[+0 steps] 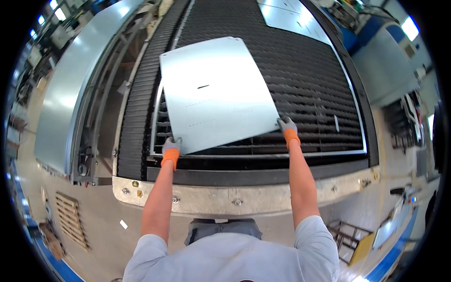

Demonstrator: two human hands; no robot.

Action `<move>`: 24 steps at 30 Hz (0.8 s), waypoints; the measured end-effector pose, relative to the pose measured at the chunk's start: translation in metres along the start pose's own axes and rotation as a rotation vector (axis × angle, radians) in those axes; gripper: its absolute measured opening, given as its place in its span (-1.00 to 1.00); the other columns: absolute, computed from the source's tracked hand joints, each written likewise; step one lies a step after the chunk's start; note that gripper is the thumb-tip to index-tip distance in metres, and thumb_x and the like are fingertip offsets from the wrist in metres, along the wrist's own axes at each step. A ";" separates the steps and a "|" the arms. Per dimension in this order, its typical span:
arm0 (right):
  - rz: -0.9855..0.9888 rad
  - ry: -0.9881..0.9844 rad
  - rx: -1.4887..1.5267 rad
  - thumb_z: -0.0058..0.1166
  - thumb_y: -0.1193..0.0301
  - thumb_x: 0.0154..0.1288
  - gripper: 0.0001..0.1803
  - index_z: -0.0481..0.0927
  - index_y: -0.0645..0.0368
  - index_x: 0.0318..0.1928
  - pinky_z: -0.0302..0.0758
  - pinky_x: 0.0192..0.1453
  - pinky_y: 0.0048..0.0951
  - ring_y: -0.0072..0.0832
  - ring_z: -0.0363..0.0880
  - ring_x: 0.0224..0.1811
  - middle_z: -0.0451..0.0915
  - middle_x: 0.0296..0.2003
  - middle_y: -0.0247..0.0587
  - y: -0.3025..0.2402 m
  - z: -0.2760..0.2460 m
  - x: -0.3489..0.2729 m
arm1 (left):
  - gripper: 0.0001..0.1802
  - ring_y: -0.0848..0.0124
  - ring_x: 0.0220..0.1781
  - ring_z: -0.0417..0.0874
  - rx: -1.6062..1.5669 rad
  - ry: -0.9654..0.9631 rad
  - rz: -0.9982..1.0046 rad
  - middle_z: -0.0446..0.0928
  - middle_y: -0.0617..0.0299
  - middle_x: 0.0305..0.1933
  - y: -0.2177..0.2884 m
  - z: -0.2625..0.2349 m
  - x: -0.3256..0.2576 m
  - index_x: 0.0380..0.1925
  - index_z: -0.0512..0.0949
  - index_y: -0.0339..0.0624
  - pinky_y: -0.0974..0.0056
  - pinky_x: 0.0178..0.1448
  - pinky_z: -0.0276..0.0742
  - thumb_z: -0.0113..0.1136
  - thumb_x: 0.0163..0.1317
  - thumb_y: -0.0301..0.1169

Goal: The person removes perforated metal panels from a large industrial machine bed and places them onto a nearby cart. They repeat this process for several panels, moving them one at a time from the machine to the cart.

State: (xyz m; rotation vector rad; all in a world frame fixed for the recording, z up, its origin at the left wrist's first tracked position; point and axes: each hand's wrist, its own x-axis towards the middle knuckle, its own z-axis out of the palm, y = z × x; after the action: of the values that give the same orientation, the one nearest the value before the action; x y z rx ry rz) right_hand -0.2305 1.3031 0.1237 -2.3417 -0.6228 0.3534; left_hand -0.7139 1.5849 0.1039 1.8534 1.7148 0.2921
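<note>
Left hand (171, 147) and right hand (287, 127) pinch the metal sheet (216, 101) by its near corners, fingers beneath it hidden.

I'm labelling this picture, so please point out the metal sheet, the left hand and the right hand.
Metal sheet (218, 103): head view, middle of its upper face.
Left hand (170, 145): head view, grey glove.
Right hand (288, 124): head view, grey glove.

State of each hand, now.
Left hand: closed, holding the metal sheet by its near left corner.
Right hand: closed, holding the same sheet by its near right corner.
</note>
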 end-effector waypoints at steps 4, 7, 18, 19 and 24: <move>0.236 -0.020 -0.441 0.17 -0.19 0.09 -0.24 0.58 0.04 0.19 0.42 0.28 -0.15 -0.04 0.49 0.24 0.61 0.12 -0.03 -0.038 0.018 0.033 | -0.23 0.01 0.21 0.57 -0.082 -0.033 -0.161 0.57 -0.10 0.15 -0.011 0.018 0.036 0.13 0.50 -0.26 0.09 0.26 0.48 0.39 0.03 0.06; 0.257 -0.142 -0.663 0.18 -0.27 0.05 -0.22 0.62 0.03 0.13 0.41 0.28 -0.09 -0.01 0.39 0.32 0.57 0.16 -0.02 -0.080 0.026 0.024 | -0.21 0.01 0.20 0.57 -0.178 -0.066 -0.139 0.57 -0.12 0.16 -0.020 0.037 0.034 0.17 0.47 -0.31 0.12 0.24 0.49 0.37 0.06 0.04; 0.135 -0.104 -0.069 0.27 -0.19 0.06 -0.14 0.60 0.40 0.05 0.46 0.19 -0.20 0.04 0.55 0.15 0.62 0.05 0.18 -0.079 0.020 0.035 | -0.41 0.39 -0.37 0.54 -0.585 -0.259 -0.236 0.66 0.17 -0.33 0.000 -0.038 0.054 -0.13 0.64 -0.43 0.25 -0.20 0.48 0.35 0.21 -0.01; 0.164 -0.113 -0.108 0.27 -0.19 0.06 -0.15 0.61 0.39 0.04 0.48 0.12 -0.21 -0.01 0.59 0.08 0.64 -0.01 0.14 -0.059 0.012 0.036 | -0.42 0.40 -0.35 0.55 -0.689 -0.283 -0.180 0.66 0.16 -0.30 0.022 -0.047 0.047 -0.10 0.63 -0.40 0.25 -0.19 0.48 0.36 0.19 -0.02; 0.108 -0.154 0.139 0.32 -0.06 0.11 -0.27 0.64 0.44 -0.03 0.52 -0.13 -0.34 -0.31 0.66 -0.21 0.70 -0.23 -0.01 -0.080 -0.015 0.004 | -0.49 0.48 -0.40 0.54 -0.686 -0.122 -0.159 0.64 0.20 -0.34 -0.009 -0.087 0.022 -0.11 0.64 -0.35 0.30 -0.28 0.45 0.42 0.17 -0.09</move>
State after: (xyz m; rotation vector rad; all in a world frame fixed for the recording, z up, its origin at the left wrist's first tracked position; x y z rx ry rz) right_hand -0.2483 1.3495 0.1886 -2.2337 -0.5268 0.6121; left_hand -0.7646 1.6291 0.1638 1.2023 1.4239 0.6010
